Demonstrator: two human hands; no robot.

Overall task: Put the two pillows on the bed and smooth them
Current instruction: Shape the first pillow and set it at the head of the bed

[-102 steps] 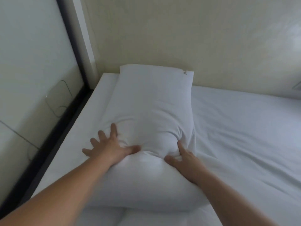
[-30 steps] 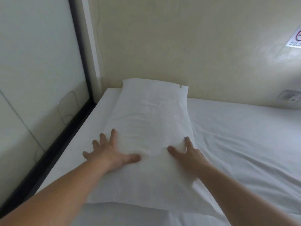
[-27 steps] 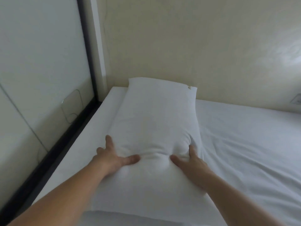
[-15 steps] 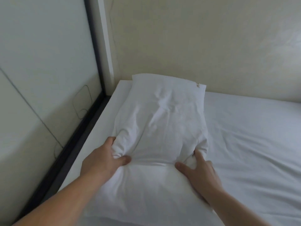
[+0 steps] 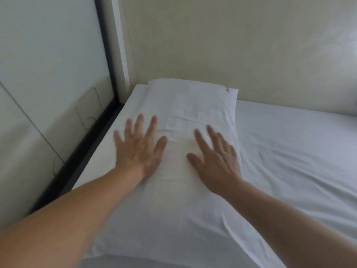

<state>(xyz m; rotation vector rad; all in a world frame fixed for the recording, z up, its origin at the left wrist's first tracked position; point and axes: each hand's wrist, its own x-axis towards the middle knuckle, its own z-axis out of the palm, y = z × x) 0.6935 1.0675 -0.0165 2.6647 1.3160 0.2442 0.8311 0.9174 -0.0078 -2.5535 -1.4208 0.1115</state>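
Observation:
A white pillow (image 5: 193, 105) lies lengthwise on the left side of the bed (image 5: 289, 144), its far end against the wall. It has a small tag at its far right corner. My left hand (image 5: 139, 147) rests flat on the pillow's left part, fingers spread. My right hand (image 5: 216, 157) lies flat on its right part, fingers apart too. Both hands are motion-blurred and hold nothing. Only light creases show between the hands. A second pillow is not clearly in view.
A cream wall (image 5: 231, 45) stands behind the bed. On the left, a pale panel (image 5: 48, 74) with a dark frame (image 5: 81, 157) runs along the bed's edge. The wrinkled white sheet stretches out to the right of the pillow.
Half a second ago both hands were bunching the pillow's fabric. Now they have let go, lie flat and open, and have slid toward the far end. The pillow looks flatter.

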